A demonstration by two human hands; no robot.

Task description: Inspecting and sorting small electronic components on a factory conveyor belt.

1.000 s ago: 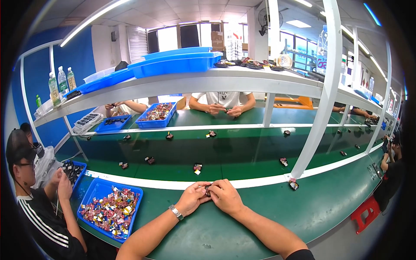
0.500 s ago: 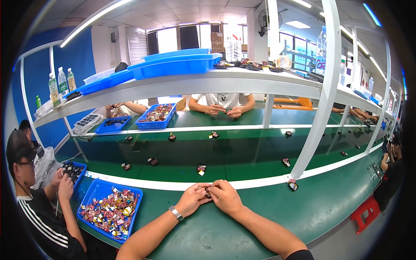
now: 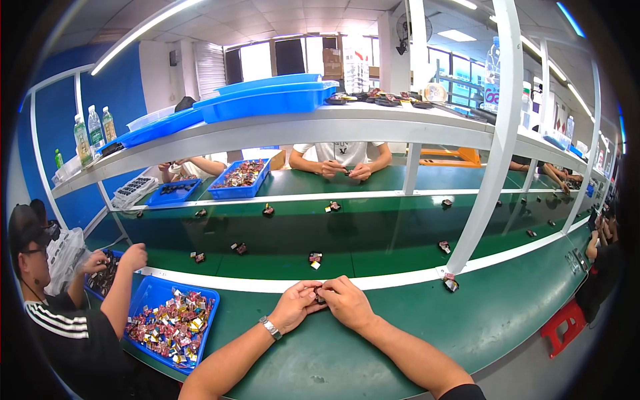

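Lower centre: left hand (image 3: pixel 295 306) and right hand (image 3: pixel 345 302) pressed together, fingertips pinching a small dark part (image 3: pixel 321 298) over green bench (image 3: pixel 400 333). Blue bin (image 3: pixel 143 300) at lower left.

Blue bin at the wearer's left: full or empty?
Well filled. The blue bin holds a heap of small colourful pieces covering most of its floor, beside the left hand.

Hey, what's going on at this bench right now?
A person's left hand and right hand meet over a small dark part, pinched between the fingertips at the edge of the green bench. A blue bin of colourful small pieces sits to their left. More parts lie on the green belt beyond.
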